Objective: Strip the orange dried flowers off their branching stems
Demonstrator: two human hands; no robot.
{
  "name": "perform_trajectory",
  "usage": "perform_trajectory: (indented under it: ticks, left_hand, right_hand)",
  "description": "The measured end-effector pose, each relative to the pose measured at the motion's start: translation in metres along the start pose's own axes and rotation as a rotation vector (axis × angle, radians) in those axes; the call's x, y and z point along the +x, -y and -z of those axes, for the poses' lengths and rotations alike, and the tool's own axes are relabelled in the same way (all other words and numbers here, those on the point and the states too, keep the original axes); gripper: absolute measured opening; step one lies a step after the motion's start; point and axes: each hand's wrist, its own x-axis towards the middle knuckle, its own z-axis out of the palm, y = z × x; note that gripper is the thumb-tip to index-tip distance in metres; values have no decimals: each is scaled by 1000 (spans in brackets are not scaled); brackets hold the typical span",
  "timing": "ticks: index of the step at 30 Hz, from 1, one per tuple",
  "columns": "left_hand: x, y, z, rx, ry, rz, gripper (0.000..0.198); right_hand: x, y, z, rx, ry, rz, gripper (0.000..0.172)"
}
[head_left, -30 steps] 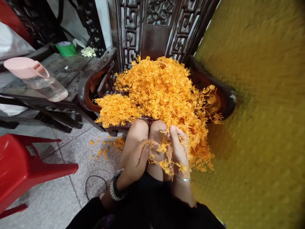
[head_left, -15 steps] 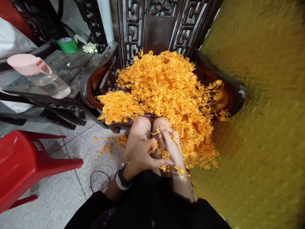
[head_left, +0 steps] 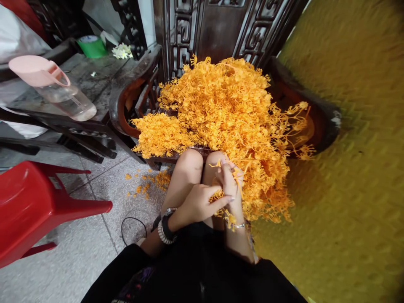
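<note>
Orange sprig (head_left: pixel 231 219) — branching, partly hidden, near orange heap (head_left: pixel 221 109) — frilly, mounded on chair (head_left: pixel 219 33)

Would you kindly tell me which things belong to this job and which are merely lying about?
Likely job things:
orange flower sprig, in right hand
orange sprig heap, on carved chair

Apparently lying about:
pink-lidded bottle
green tape roll
white flowers
red stool

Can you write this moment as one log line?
right hand: holding orange sprig | left hand: near it, grip unclear | orange pile: on carved chair
</note>
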Motion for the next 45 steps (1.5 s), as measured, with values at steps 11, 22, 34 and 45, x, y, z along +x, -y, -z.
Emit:
perform_trajectory:
  ticks: [11,22,34,45]
  left_hand:
    - [0,33,-35,-1077,-113,106,64]
    - [-5,14,2,-1283,-39,-89,35]
    - [-16,7,8,-364,-88,23,35]
    - [-12,22,-5,-695,-38,131,45]
  right_hand:
    - [-6,14,-23,632,219,-317,32]
    - [11,8,-15,772,154,-149,27]
    - [-4,23,-32,615,27,-35,34]
    - [-5,15,-23,749,236,-262,28]
